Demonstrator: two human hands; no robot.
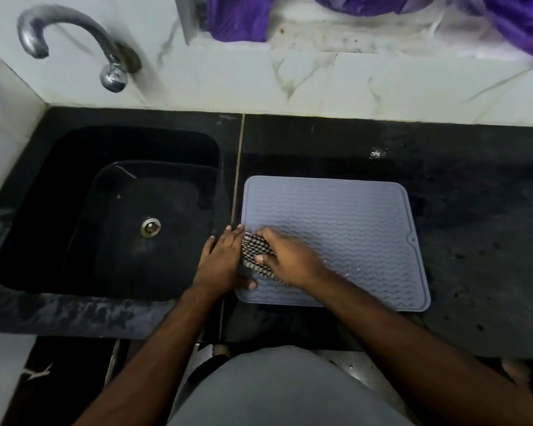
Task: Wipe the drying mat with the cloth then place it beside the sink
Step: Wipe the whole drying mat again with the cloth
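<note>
Black stone counter (474, 210) carries a dark sink (105, 210) at left and a grey drying mat (351, 229) lying flat just right of the sink. White marble tiles (320, 81) and a metal tap (74, 35) stand behind. Right hand (286, 256) grips a checked cloth (256, 252) on the mat's left part, fingers curled around it. Left hand (220, 259) rests flat at the mat's left edge, fingers straight.

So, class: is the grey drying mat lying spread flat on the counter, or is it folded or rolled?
Spread flat. The mat shows its whole wavy face and all four rounded corners on the counter.
</note>
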